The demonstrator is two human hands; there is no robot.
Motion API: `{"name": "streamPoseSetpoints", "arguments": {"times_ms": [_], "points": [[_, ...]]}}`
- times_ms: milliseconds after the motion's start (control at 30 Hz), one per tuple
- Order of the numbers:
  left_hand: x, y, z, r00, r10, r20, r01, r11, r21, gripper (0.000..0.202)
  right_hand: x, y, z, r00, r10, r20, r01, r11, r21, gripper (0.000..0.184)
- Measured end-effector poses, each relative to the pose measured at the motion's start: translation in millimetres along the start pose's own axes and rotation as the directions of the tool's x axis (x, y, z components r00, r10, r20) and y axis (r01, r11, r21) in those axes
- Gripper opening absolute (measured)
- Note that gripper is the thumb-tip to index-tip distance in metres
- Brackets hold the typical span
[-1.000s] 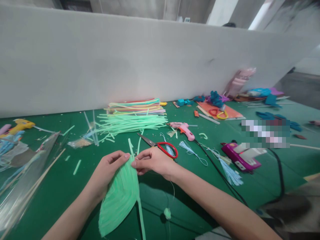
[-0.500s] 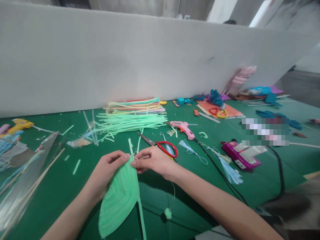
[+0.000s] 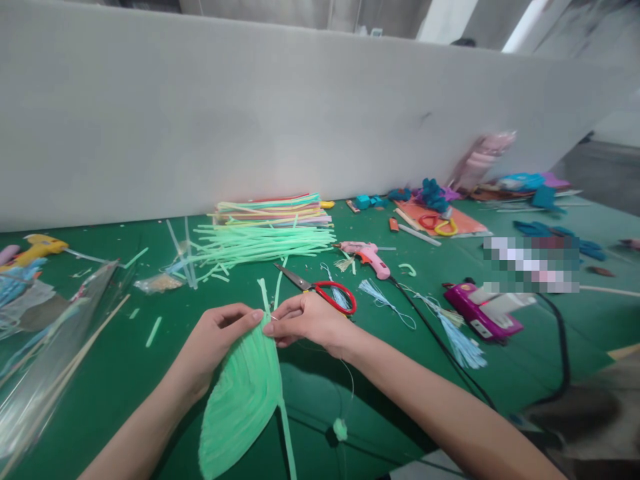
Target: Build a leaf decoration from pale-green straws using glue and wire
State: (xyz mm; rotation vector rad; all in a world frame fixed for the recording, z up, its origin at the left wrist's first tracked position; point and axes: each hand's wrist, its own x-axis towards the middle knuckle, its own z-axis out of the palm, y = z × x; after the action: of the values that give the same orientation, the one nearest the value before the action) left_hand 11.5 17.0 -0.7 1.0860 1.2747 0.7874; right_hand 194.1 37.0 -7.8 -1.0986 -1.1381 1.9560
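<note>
My left hand (image 3: 213,340) grips the top of a light green leaf-shaped piece (image 3: 240,400) made of glued strips, thumb and fingers closed on its upper edge. My right hand (image 3: 305,320) pinches something thin at the leaf's tip, fingers pressed together; a fine thread (image 3: 350,380) hangs from that hand down to a small green tuft (image 3: 341,429). A green stem strip (image 3: 287,433) runs down from the leaf. The two hands nearly touch above the green table (image 3: 125,360).
Red-handled scissors (image 3: 325,291) lie just behind my right hand. Behind them are loose green strips (image 3: 260,243), a stack of coloured foam sheets (image 3: 273,210), a pink glue gun (image 3: 367,257) and a magenta glue gun (image 3: 480,313) with black cords. Clear plastic wrap (image 3: 45,360) lies at left.
The hands hold almost the same pose. The leaf has shifted slightly lower and the hanging tuft has swung a little to the right.
</note>
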Motion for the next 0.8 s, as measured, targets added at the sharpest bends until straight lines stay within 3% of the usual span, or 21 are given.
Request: {"name": "streamPoseSetpoints", "arguments": {"times_ms": [100,333,800], "points": [[-0.7,1.7,0.5,1.000,0.002,0.011,-0.002,0.999,0.034,0.029,-0.2,0.0,-0.2,1.000,0.014,0.001,-0.014,1.000,-0.004,0.040],[-3.7,3.9,1.6,0.992,0.123,-0.012,-0.118,0.971,0.208,0.031,-2.6,-4.2,-2.9,0.998,0.030,0.050,-0.029,0.999,-0.013,0.038],[-3.7,2.2,1.9,0.996,0.089,-0.001,-0.088,0.982,0.169,0.033,-1.1,-2.9,-6.8,0.997,0.041,0.064,-0.043,0.999,0.024,0.037]]}}
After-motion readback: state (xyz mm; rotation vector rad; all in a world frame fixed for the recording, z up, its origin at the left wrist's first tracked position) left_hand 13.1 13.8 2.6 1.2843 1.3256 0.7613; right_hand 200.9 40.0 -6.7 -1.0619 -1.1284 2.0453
